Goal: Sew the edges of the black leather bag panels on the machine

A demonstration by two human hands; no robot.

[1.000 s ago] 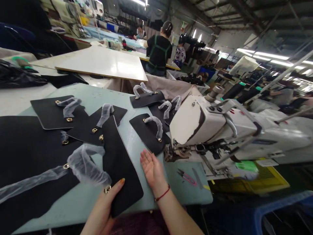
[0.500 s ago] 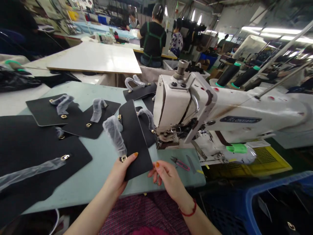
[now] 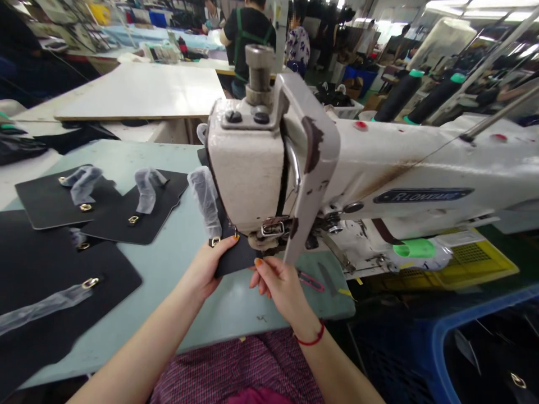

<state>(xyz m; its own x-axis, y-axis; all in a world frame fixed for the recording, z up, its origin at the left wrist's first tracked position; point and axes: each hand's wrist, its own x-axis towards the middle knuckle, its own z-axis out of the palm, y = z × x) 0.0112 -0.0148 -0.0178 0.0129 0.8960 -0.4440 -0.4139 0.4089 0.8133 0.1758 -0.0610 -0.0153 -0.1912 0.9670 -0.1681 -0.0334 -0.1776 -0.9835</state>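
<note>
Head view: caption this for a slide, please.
Left hand and right hand hold a black panel at a white sewing machine.

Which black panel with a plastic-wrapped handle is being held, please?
The black panel at the white sewing machine; the left hand grips it beside a gold metal fitting, the right hand holds its near corner; the other black panels lie untouched.

I am in a sewing workshop, because a big white sewing machine (image 3: pixel 357 163) fills the middle and right of the frame, tall black spools of thread (image 3: pixel 399 98) stand at the upper right, and other people (image 3: pixel 255 33) are up at the top, past a wide white board (image 3: pixel 143 90).
</note>
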